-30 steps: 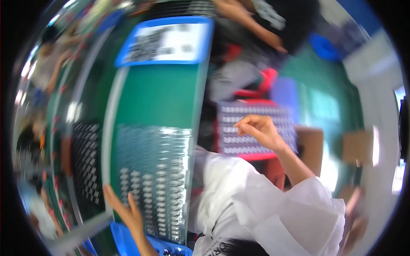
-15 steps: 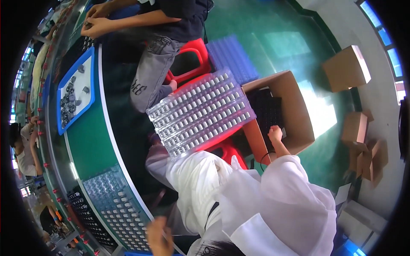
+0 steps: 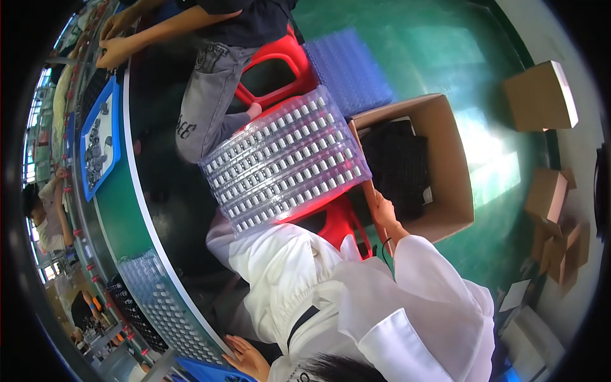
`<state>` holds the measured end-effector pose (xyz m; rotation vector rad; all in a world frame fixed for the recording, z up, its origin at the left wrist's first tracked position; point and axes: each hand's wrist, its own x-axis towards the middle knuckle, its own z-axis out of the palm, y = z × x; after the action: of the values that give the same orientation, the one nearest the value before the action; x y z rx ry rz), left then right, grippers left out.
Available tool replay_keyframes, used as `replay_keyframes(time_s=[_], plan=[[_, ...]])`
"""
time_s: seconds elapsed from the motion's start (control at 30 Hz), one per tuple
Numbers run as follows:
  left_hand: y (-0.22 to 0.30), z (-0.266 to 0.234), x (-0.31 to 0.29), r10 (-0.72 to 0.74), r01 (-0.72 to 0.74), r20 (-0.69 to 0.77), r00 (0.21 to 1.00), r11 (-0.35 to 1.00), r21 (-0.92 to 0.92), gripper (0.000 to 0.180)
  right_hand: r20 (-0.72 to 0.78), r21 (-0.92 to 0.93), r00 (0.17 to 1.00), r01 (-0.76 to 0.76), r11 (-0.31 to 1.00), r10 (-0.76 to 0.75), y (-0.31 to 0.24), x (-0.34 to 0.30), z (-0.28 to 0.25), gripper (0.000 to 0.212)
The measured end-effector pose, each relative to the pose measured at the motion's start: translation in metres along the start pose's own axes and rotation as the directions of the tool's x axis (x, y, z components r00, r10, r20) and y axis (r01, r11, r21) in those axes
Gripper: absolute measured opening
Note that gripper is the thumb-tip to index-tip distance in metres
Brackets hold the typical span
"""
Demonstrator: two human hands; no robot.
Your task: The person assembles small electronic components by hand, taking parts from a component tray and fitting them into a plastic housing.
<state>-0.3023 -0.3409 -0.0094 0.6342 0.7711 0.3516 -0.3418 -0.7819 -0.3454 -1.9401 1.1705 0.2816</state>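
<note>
R hand (image 3: 384, 213) at 7 o'clock side of box (image 3: 453, 159); L hand (image 3: 248, 358) at bench (image 3: 118, 219) edge.
R: fingers bent at its rim, can't tell if gripping; blk stack (image 3: 402, 165) inside at 1 o'clock, clear tray (image 3: 354, 150) w/ parts (image 3: 286, 160) over red stool (image 3: 344, 219) at 10. L: slack, fingers spread; 2nd tray (image 3: 141, 267) at 10 o'clock.

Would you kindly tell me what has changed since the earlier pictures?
The right hand has moved rightward from over the plastic tray on the red stool to the left side of the cardboard box. The left hand has come back to the near edge of the green table. The view has turned rightward. Tray and stool stay together.
</note>
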Motion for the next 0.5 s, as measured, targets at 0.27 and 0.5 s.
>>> replay_keyframes(time_s=[0.27, 0.5], plan=[[0.015, -0.048, 0.027, 0.272, -0.226, 0.18, 0.945, 0.944, -0.24, 0.056, 0.31, 0.626, 0.91, -0.414, 0.66, 0.276, 0.068, 0.051, -0.018, 0.053], [0.022, -0.058, 0.039, 0.28, -0.228, 0.17, 0.945, 0.935, -0.271, 0.054, -0.005, 0.155, 0.992, -0.126, 0.98, 0.129, 0.129, 0.127, 0.033, 0.047]])
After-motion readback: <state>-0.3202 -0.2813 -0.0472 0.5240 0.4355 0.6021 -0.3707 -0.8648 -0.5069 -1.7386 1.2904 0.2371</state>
